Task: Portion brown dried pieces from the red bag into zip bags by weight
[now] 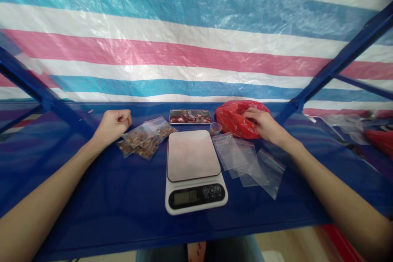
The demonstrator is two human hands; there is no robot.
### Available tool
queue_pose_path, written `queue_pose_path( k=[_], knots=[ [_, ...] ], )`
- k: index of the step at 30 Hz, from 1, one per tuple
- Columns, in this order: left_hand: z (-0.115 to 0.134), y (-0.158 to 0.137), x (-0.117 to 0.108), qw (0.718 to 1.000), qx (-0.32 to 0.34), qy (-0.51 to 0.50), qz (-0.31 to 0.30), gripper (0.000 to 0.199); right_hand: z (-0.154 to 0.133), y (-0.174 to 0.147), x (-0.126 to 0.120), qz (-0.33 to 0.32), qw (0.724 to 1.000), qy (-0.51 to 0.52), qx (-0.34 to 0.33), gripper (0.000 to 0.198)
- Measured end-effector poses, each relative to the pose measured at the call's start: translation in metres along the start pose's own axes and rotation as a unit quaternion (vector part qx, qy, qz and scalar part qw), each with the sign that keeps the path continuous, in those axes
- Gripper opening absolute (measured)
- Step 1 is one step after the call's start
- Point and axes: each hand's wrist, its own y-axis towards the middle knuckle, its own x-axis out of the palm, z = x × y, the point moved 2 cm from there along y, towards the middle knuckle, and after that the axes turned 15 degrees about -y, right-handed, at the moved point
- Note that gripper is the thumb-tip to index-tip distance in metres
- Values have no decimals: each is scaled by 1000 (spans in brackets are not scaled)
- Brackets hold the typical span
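My left hand [114, 125] rests on the blue shelf in a closed fist, with nothing showing in it. Just to its right lie zip bags of brown nut-like pieces [143, 142], overlapping one another. At the back right, my right hand [261, 122] is at the mouth of a crumpled red plastic bag [229, 119], its bent fingers closed on the plastic; the bag's contents are hidden. A white kitchen scale [194, 157] stands in the middle, its plate bare and its display seeming to read zero. Several clear zip bags [245, 157] are fanned out right of it.
Behind the scale are a small clear cup [215, 128] and a flat box with printed figures [190, 116]. Blue metal posts [331, 65] rise at both sides. A striped plastic sheet [184, 49] closes off the back. The shelf's front edge [172, 239] is near my lap.
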Motion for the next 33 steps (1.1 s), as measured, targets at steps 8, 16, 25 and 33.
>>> queue_pose_path(
  k=[8, 16, 25, 33],
  knots=[
    [-1, 0, -1, 1000, 5, -2, -3, 20, -18, 2, -20, 93, 994, -21, 46, 16],
    [2, -2, 1, 1000, -3, 5, 4, 19, -75, 22, -25, 184, 976, 72, 91, 9],
    [1, -1, -1, 1000, 4, 21, 6, 18, -81, 40, -6, 137, 966, 205, 81, 14],
    [-1, 0, 0, 1000, 10, 22, 0, 18, -10, 17, -19, 96, 964, 183, 170, 12]
  ],
)
